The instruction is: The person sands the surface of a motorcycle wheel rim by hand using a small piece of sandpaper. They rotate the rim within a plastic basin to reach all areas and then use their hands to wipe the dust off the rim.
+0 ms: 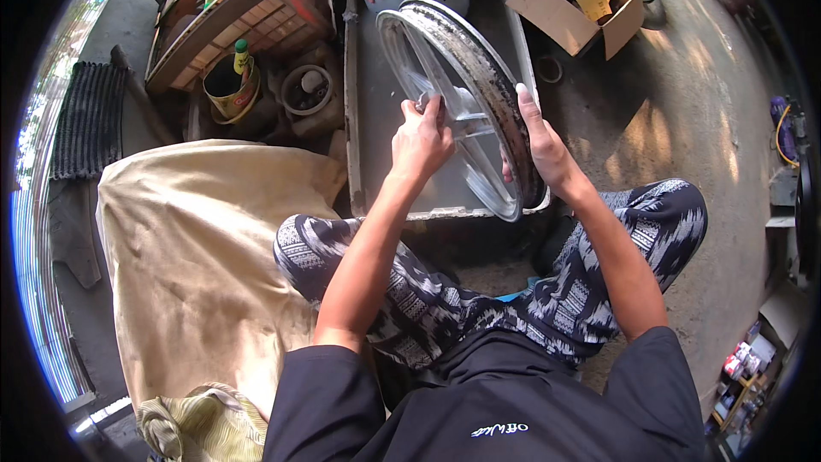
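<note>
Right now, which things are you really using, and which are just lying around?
Using:
left hand on the wheel's spokes
right hand on the wheel's edge
wheel, standing in the grey tray

Lying around:
cardboard box
yellow bucket
tan cloth
wooden crate

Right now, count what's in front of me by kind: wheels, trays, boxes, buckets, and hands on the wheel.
Wheel rim: 1
Grey tray: 1
Cardboard box: 1
Yellow bucket: 1
Hands on the rim: 2, left hand and right hand
Total: 6
</note>
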Demonstrator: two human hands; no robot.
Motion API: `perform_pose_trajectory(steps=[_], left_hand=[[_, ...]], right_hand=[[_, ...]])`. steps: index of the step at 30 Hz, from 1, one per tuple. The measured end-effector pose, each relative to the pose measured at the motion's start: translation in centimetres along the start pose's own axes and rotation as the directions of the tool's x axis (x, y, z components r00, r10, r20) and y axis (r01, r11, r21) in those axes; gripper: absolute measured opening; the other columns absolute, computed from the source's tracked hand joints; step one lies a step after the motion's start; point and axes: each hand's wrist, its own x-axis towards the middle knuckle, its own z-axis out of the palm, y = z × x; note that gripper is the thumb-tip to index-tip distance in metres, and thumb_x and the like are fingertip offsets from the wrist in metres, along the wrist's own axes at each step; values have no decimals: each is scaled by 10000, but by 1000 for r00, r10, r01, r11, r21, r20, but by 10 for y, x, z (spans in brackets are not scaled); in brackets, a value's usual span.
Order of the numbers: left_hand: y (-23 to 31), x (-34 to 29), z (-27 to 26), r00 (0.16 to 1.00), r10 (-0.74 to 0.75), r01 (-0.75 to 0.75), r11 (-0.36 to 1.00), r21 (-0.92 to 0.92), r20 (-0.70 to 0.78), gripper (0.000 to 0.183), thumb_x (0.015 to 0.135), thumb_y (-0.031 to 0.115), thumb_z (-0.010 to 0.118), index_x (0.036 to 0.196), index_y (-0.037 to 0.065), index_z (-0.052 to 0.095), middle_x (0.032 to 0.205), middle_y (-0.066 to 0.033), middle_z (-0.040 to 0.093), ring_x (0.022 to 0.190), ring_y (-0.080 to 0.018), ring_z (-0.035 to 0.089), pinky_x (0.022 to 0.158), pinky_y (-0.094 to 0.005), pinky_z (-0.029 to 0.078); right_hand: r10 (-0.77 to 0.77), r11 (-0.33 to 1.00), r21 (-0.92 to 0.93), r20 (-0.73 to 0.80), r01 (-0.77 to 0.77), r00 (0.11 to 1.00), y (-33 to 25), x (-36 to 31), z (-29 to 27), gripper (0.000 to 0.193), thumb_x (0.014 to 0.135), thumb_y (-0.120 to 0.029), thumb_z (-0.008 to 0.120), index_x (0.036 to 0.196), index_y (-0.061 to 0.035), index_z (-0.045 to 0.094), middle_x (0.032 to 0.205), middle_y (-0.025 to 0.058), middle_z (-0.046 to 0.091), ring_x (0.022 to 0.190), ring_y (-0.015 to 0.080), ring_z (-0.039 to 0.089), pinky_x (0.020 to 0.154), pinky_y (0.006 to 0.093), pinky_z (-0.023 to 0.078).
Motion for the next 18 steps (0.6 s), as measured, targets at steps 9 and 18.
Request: perform_pose_trajectory(steps=[9,18], left_hand=[[4,9,-7,988,-138,138,990,0,71,552,860,207,557,1408,141,539,1280,-309,466,986,-501,654,917,-528,531],[13,13,-9,964,-211,214,977,1,161,409,887,263,509,1244,81,592,1231,-348,488,1024,-526,635,958,-555,502]], right_hand=[[6,1000,2,-23,-6,1000,0,1,3,883,993,-741,278,891,29,697,646,99,616,551,169,617,567,297,526],[-5,998,-59,-5,4,1000,3,2,2,891,986,-751,277,838,33,673,633,100,608,558,180,623,580,305,527]])
